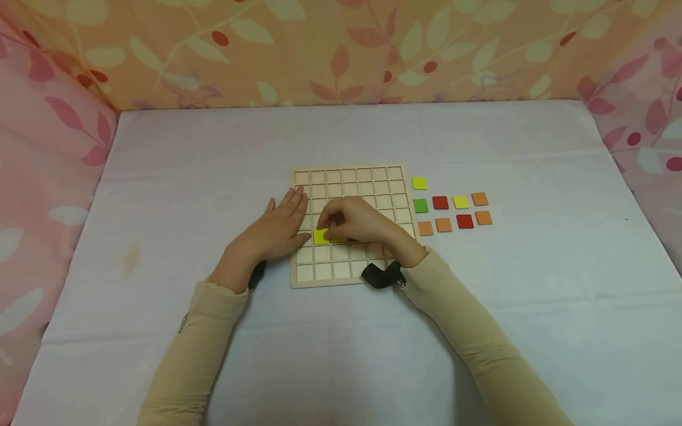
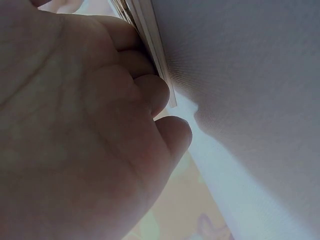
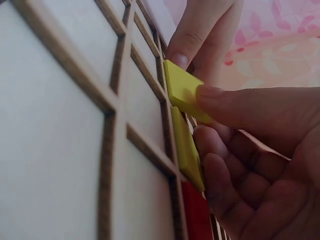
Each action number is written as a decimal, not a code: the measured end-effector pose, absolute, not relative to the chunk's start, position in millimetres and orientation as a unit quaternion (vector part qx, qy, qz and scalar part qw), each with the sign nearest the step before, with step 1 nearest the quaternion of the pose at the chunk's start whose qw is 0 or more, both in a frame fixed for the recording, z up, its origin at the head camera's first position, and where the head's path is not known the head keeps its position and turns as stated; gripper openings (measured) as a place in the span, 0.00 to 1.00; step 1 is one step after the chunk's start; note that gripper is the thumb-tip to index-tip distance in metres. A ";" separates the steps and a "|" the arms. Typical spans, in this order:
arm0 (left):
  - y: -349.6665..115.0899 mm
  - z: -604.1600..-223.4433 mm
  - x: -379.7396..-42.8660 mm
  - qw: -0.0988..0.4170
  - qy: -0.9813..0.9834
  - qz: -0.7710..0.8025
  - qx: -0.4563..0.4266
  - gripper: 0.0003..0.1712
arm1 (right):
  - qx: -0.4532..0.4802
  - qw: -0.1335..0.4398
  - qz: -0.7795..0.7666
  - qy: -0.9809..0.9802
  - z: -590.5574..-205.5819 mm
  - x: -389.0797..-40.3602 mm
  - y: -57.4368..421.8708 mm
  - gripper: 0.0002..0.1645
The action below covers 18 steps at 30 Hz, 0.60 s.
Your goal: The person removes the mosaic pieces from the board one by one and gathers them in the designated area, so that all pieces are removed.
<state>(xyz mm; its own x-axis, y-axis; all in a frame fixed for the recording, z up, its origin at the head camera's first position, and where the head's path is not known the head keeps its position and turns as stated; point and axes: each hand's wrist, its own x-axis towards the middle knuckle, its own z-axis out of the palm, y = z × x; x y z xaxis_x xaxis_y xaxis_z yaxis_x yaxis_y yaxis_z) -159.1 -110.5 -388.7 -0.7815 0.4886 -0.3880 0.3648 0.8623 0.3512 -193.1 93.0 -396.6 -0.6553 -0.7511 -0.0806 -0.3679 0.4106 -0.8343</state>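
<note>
My right hand [image 1: 358, 219] bends over the wooden grid board [image 1: 305, 273], its thumb and fingers pinching a yellow square tile [image 3: 182, 89]. That tile is tilted at a cell in the board's left part. Beside it, a second yellow tile [image 3: 186, 150] lies in a cell, followed by a red tile [image 3: 196, 212], both largely under the hand in the head view. With fingers extended, my left hand [image 1: 274, 228] rests along the board's left edge, its thumb close to the pinched tile. In the left wrist view, several fingertips [image 2: 152, 95] meet the board's side.
Loose tiles lie right of the board: a green tile [image 1: 420, 206], yellow ones such as the upper tile [image 1: 419, 183], red ones such as the lower tile [image 1: 465, 221], and several orange ones. A white cloth [image 1: 543, 260] covers the table; patterned fabric [image 1: 341, 53] stands behind.
</note>
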 end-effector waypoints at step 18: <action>-109.9 -387.9 -159.3 0.243 0.935 0.126 0.226 0.45 | -0.341 0.247 -0.455 0.785 -396.0 -194.6 96.1 0.05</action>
